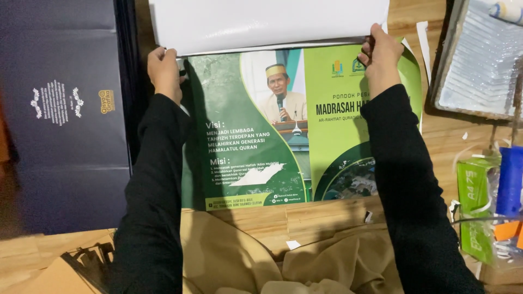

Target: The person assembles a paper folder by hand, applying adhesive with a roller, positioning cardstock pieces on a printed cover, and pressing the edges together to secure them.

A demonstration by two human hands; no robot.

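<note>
A glossy green printed poster (245, 147) lies flat on a wooden table (441, 136), showing a person's photo and white text. Above it, a large white sheet (261, 22) is raised and curled back off the poster. My left hand (163, 71) grips the sheet's lower left edge. My right hand (381, 51) pinches its lower right edge. Both arms wear black sleeves and reach forward over the poster.
A dark blue folded board (65, 125) with small white and gold print lies at left. A paint tray (479, 60) with a roller sits top right. Green and blue packages (490, 196) rest at right. Brown cloth (234, 256) covers my lap; cardboard (49, 261) lies bottom left.
</note>
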